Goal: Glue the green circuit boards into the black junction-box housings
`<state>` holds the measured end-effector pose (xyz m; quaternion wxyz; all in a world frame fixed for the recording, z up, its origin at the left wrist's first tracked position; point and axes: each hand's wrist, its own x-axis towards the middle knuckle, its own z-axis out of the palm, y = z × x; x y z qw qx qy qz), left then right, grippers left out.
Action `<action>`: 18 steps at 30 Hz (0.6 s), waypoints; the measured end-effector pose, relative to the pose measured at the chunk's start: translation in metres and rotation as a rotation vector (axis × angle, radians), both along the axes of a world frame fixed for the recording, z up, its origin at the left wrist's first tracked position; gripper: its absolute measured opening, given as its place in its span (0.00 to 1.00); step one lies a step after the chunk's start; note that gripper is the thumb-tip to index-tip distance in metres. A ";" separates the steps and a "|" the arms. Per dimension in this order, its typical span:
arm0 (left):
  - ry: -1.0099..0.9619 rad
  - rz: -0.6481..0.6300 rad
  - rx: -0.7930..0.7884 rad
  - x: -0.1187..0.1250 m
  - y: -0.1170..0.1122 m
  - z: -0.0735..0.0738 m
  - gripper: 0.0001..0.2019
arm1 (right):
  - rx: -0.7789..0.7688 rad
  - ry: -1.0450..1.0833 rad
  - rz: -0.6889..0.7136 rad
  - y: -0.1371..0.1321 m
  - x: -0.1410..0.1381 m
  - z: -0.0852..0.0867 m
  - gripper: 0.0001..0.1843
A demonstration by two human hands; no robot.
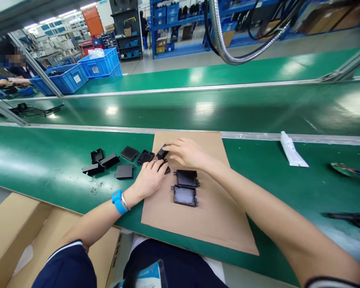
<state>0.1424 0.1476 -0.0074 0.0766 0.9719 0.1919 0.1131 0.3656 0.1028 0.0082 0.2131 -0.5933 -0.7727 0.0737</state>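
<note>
Both hands rest on the brown cardboard sheet (204, 224), which lies on the green workbench (48, 168). The right hand (186, 154) reaches leftward with fingers stretched nearly flat, tips on a small black block (162, 153) at the sheet's upper left corner. The left hand (150, 178), a blue wristband (118, 201) on its wrist, lies palm down with fingers bent over a small dark piece (167, 170) just below that block.

Beside the hands, two black rectangular frames (185, 196) sit one above the other on the sheet, shallow, with raised rims and small tabs at the corners. Left of the sheet, loose black parts (124, 171) are scattered on the green surface: ribbed finned blocks, flat plates, a shallow tray and a bracket.

The block shows only one slanted end and the dark piece only a sliver, so their shapes are unclear. Whether either hand grips its piece or merely presses on it cannot be told, as the thumbs are hidden.
</note>
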 end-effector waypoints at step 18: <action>-0.149 0.141 -0.265 0.143 0.082 0.020 0.16 | -0.237 -0.029 -0.138 -0.068 0.014 -0.012 0.49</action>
